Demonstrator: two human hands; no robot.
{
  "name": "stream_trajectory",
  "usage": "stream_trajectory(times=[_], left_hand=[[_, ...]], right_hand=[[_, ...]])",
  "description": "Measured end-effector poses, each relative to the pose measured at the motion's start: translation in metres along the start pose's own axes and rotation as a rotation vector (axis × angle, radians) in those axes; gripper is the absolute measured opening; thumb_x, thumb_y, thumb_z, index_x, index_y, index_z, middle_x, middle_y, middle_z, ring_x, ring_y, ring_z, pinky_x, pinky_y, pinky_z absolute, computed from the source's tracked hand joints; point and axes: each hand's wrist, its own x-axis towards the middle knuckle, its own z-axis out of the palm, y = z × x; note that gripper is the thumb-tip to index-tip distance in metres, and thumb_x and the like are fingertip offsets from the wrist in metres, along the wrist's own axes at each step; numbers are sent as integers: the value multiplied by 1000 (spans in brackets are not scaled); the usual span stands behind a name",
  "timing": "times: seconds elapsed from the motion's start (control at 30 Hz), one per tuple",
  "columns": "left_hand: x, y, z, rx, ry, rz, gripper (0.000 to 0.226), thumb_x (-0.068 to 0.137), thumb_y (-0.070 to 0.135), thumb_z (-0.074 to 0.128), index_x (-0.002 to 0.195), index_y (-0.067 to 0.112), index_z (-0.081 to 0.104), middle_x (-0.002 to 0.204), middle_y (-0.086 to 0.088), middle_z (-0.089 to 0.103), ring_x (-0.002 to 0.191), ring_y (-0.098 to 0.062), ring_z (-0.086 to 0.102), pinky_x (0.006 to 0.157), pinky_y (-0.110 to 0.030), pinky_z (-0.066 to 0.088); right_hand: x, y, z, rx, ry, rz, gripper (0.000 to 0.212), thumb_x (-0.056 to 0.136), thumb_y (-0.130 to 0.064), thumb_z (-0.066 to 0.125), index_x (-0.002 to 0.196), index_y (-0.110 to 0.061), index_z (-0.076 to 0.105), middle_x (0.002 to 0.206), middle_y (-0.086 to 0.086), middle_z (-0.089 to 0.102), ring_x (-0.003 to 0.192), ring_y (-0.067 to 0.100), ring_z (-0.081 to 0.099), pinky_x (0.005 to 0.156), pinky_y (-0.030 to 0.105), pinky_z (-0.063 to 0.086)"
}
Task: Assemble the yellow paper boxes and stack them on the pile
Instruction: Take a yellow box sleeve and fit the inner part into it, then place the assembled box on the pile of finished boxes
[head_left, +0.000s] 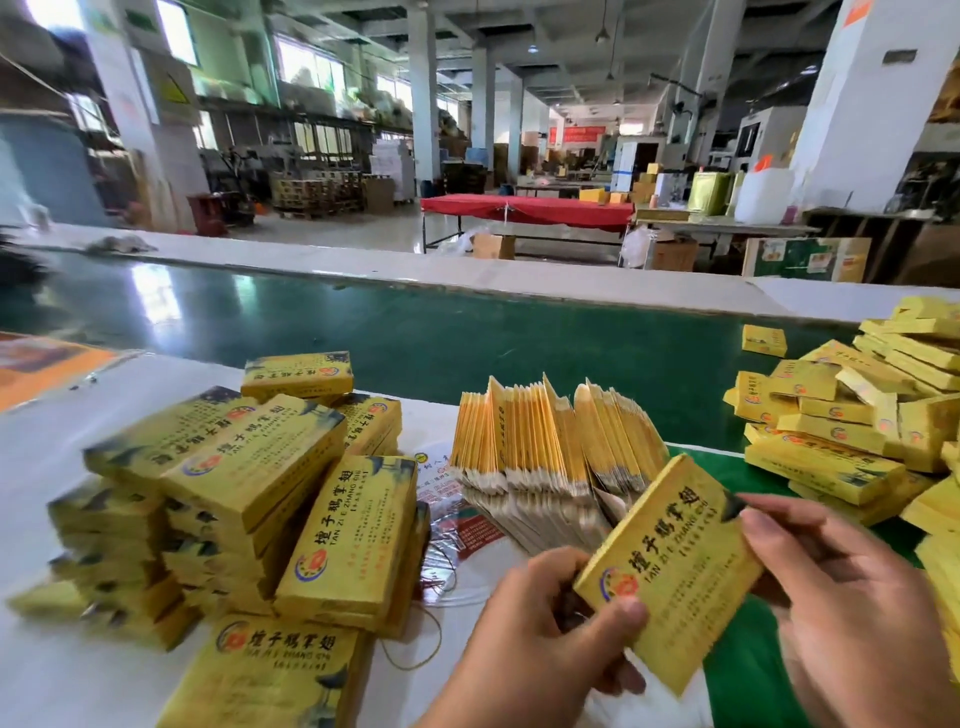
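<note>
Surface (62, 447): white, beside the green belt (415, 332).
Room: I see a factory hall.
Fingers: my left hand (545, 629) and right hand (852, 587) grip one box (675, 566).

Two bare hands, the left hand (540, 631) and the right hand (852, 597), are seen with bare forearms; no sleeves, gloves or rings are worn.

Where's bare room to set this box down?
Bare: the white tabletop left of the assembled pile, and the green belt behind the flat blanks. Crowded: the right heap and around both hands.
</note>
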Motion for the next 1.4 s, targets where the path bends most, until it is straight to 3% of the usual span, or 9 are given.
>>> stream_trajectory(times=[0.17, 0.37, 0.47, 0.57, 0.63, 0.83, 1.07, 1.2, 1.4], left_hand=[[-44, 3, -20, -72, 139, 52, 28, 78, 21, 77, 99, 4, 69, 78, -17, 73, 62, -22, 68, 58, -26, 53], [-99, 23, -60, -85, 412, 188, 46, 66, 8, 75, 108, 4, 57, 75, -24, 72, 50, -29, 64, 47, -29, 53], [-116, 37, -86, -8, 644, 296, 27, 73, 12, 76, 96, 10, 62, 61, -22, 68, 41, -25, 60, 40, -27, 50], [-117, 41, -111, 46, 767, 302, 33, 68, 25, 83, 90, 13, 62, 50, -16, 60, 39, -28, 57, 38, -28, 46], [-109, 38, -121, 21, 792, 254, 49, 60, 39, 74, 94, 9, 57, 47, -12, 58, 41, -30, 56, 40, -30, 43], [-84, 16, -124, -160, 825, 94, 67, 52, 44, 79, 99, 5, 50, 49, -3, 57, 37, -19, 50, 37, -26, 37], [-68, 2, -122, -31, 988, 73, 67, 50, 60, 79, 85, 12, 48, 62, -14, 59, 40, -14, 46, 39, -25, 40], [-62, -1, -125, 162, 1113, 73, 66, 49, 73, 71, 75, 17, 46, 63, 1, 51, 53, -16, 43, 48, -35, 44], [-69, -5, -118, 132, 1073, 128, 57, 51, 80, 69, 63, 31, 44, 59, -2, 47, 53, -19, 38, 49, -33, 39]], right_hand=[[-6, 5, 15, -17, -148, 94, 77, 39, -81, 79, 87, -20, 78, 73, 16, 73, 62, 28, 72, 54, 33, 61], [-6, 5, 11, -36, -231, 102, 42, 71, -62, 68, 91, -26, 76, 76, 13, 73, 52, 22, 68, 46, 23, 55], [-7, 11, 11, -75, -229, 115, 28, 74, -46, 62, 89, -27, 76, 76, 14, 73, 50, 22, 67, 45, 22, 54], [-10, 10, 13, -127, -268, 127, 45, 67, -65, 69, 90, -26, 76, 74, 11, 73, 49, 23, 67, 46, 23, 55], [-13, 10, 15, -173, -277, 113, 54, 64, -72, 69, 90, -24, 76, 72, 9, 73, 49, 24, 67, 46, 26, 56], [-19, 17, 19, -267, -264, 54, 32, 73, -46, 65, 86, -19, 77, 67, 13, 72, 46, 27, 65, 46, 27, 54], [-29, 15, 30, -414, -373, 16, 25, 73, -43, 64, 82, -25, 78, 64, 6, 72, 47, 20, 66, 41, 23, 53], [-30, 10, 32, -449, -432, 32, 26, 70, -47, 63, 80, -29, 78, 65, 2, 74, 49, 16, 68, 42, 20, 53], [-32, -1, 38, -444, -443, 38, 22, 69, -44, 63, 75, -29, 77, 64, 3, 73, 49, 16, 68, 44, 19, 52]])
